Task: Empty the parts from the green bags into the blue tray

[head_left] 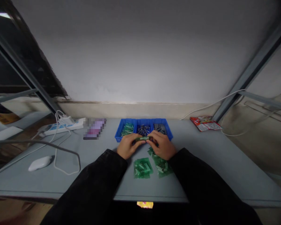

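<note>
My left hand [128,145] and my right hand [162,145] meet in the middle, just in front of the blue bins. Both are closed on the ends of a narrow green plastic bag [143,138], which looks folded or rolled. Its contents cannot be made out. Below my hands lies a filled green bag [142,168] with small light pieces in it. More green bags [161,162] lie to its right, partly under my right hand and sleeve.
Three blue bins stand by the wall: the left bin [117,135] has green items, the middle metal screws [144,129], the right dark grey pieces [159,128]. A power strip [61,125], phone [95,128], white case [39,163] and cables are left; a red packet [204,124] is right.
</note>
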`<move>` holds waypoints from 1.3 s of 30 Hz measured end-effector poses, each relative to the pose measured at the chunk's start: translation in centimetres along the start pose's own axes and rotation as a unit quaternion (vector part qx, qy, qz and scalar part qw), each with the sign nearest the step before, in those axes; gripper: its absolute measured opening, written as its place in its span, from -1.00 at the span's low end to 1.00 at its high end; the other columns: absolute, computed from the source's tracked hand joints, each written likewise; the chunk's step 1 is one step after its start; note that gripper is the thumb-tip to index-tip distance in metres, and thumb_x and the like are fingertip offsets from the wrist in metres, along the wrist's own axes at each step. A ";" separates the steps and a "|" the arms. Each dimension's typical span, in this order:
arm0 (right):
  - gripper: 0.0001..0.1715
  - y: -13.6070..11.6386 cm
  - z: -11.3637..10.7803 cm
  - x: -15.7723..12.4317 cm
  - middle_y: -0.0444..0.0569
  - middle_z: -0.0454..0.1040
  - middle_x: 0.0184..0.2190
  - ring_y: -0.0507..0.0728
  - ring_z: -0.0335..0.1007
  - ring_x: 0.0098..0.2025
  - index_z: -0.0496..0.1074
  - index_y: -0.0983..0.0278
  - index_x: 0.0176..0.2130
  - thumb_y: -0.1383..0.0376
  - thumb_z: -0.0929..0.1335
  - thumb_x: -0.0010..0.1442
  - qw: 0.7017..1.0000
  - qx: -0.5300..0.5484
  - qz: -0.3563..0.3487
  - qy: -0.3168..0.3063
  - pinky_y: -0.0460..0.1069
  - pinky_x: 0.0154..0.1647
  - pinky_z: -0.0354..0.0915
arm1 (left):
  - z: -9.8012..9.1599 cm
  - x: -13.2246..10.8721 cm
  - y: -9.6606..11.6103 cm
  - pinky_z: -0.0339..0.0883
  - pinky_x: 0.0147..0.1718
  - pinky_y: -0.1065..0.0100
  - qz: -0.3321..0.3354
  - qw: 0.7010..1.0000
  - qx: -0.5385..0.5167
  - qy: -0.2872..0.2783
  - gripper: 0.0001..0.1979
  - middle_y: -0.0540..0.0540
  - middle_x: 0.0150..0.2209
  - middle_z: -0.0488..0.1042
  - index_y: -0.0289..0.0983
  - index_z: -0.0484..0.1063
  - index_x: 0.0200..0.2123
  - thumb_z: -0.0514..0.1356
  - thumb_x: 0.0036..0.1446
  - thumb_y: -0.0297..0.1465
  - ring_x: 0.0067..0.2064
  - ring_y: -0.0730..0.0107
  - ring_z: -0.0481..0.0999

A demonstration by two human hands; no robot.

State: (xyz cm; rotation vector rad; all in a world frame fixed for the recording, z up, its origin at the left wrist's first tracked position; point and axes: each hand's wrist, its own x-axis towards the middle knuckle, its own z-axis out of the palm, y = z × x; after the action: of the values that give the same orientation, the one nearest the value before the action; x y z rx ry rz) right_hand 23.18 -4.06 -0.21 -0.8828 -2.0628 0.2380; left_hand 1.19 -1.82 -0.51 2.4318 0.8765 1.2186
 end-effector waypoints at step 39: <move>-0.94 0.0 0.3 -0.2 -0.14 0.38 -0.36 0.04 0.26 -0.39 0.40 0.24 -0.17 0.31 0.39 0.35 1.000 0.015 0.003 -0.021 -0.03 -0.33 0.19 | -0.3 0.3 0.7 0.41 -0.27 0.29 0.014 0.999 -0.027 0.024 -0.80 -0.12 -0.33 0.57 -0.27 0.60 -0.29 0.28 0.35 -0.30 -0.29 0.31 0.54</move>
State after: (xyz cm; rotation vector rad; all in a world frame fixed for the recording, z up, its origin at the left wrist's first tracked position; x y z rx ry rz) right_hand 23.01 -4.13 -0.54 -0.8725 -2.0913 0.2914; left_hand 1.35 -2.18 0.27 2.3896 0.8152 1.2973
